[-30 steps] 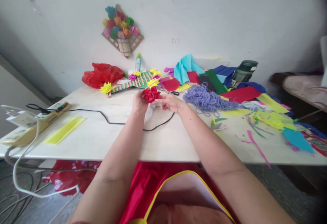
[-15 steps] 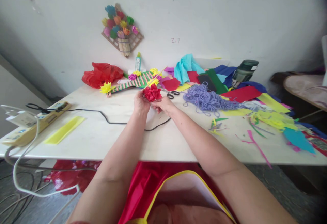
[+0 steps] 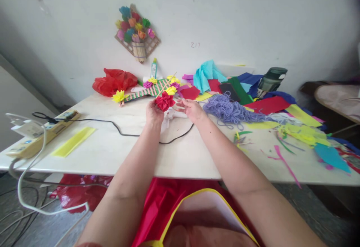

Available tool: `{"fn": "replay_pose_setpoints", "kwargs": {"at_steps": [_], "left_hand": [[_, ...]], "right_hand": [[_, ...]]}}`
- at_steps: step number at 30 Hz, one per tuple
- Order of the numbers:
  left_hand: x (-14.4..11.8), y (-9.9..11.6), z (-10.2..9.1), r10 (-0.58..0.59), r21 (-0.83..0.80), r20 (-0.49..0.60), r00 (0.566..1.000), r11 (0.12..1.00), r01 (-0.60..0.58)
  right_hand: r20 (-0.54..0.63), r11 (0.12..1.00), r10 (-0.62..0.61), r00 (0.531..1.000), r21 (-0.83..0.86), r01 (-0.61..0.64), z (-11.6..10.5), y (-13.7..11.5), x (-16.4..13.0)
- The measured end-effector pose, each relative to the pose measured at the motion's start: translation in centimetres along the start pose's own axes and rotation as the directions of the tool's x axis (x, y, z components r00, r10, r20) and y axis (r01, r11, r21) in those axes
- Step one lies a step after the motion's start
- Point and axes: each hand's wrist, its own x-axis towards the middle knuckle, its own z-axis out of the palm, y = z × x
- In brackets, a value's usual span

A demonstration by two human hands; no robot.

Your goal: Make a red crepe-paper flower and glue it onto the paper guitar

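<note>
A red crepe-paper flower (image 3: 165, 101) on a thin wooden stick (image 3: 168, 83) is held in my left hand (image 3: 154, 112), whose fingers close round its base. Just right of the flower, my right hand (image 3: 191, 110) has its fingers apart, and I see nothing held in it. Under and between the hands lies a white glue gun (image 3: 176, 114), partly covered by the right hand. Behind the flower rests a green-and-pink woven strip panel (image 3: 152, 90) trimmed with yellow flowers (image 3: 119, 96) and purple ones. The scissors are hidden from sight.
Purple yarn (image 3: 229, 108) and coloured paper sheets (image 3: 268, 105) crowd the right side, with a dark bottle (image 3: 272, 81) behind. A power strip (image 3: 42, 136) and a yellow paper strip (image 3: 73, 142) lie left. A black cord (image 3: 112, 125) crosses the table. Red plastic (image 3: 114, 82) sits at the back.
My right hand has come away from the flower and moved right, over where the scissors showed. The flower stays in my left hand, turned slightly, and the glue gun shows more.
</note>
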Motion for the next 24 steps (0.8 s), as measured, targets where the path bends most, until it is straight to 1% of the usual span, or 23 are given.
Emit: {"fn": "replay_pose_setpoints", "kwargs": {"at_steps": [2, 5, 8, 10, 12, 14, 15, 17, 19, 21, 24], "left_hand": [[0.1, 0.0, 0.0, 0.009, 0.011, 0.003, 1.0, 1.0, -0.009], [0.2, -0.1, -0.2, 0.0, -0.008, -0.001, 1.0, 1.0, 0.0], [0.4, 0.0, -0.4, -0.004, 0.018, 0.011, 1.0, 1.0, 0.004], [0.4, 0.0, -0.5, 0.0, 0.056, 0.022, 1.0, 0.998, -0.002], [0.4, 0.0, -0.5, -0.001, 0.074, 0.021, 1.0, 0.997, 0.0], [0.3, 0.0, -0.5, -0.008, 0.068, 0.015, 1.0, 0.998, 0.007], [0.3, 0.0, -0.5, -0.012, 0.06, 0.014, 1.0, 0.998, 0.012], [0.3, 0.0, -0.4, -0.018, 0.045, 0.013, 1.0, 0.999, 0.017], [0.2, 0.0, -0.4, -0.012, 0.046, 0.021, 1.0, 0.999, 0.011], [0.3, -0.1, -0.4, -0.005, 0.06, 0.034, 0.999, 0.998, 0.003], [0.3, -0.2, -0.3, -0.003, 0.073, 0.042, 0.999, 0.997, 0.0]], "right_hand": [[0.007, 0.996, -0.056, 0.998, 0.066, 0.055, -0.2, -0.3, 0.1], [0.041, 0.99, -0.088, 0.995, 0.118, 0.082, -0.6, -1.0, 0.0], [0.044, 0.992, -0.115, 0.992, 0.063, 0.112, -1.1, -2.4, -0.5], [0.048, 0.987, -0.163, 0.985, 0.008, 0.163, -1.5, -3.4, -0.9], [0.012, 0.972, -0.236, 0.972, -0.004, 0.236, -2.1, -4.2, -0.9], [-0.048, 0.963, -0.268, 0.962, 0.02, 0.27, -2.7, -4.6, -0.7], [-0.084, 0.964, -0.258, 0.963, 0.043, 0.262, -2.9, -4.6, -0.5], [-0.144, 0.975, -0.193, 0.971, 0.081, 0.206, -3.1, -4.1, -0.1], [-0.153, 0.99, -0.123, 0.981, 0.054, 0.133, -2.7, -3.3, 0.2], [-0.111, 0.997, -0.06, 0.992, -0.063, 0.054, -1.7, -2.3, 0.2], [-0.063, 0.969, 0.021, 0.998, -0.245, -0.036, 0.2, -0.7, -0.3]]}}
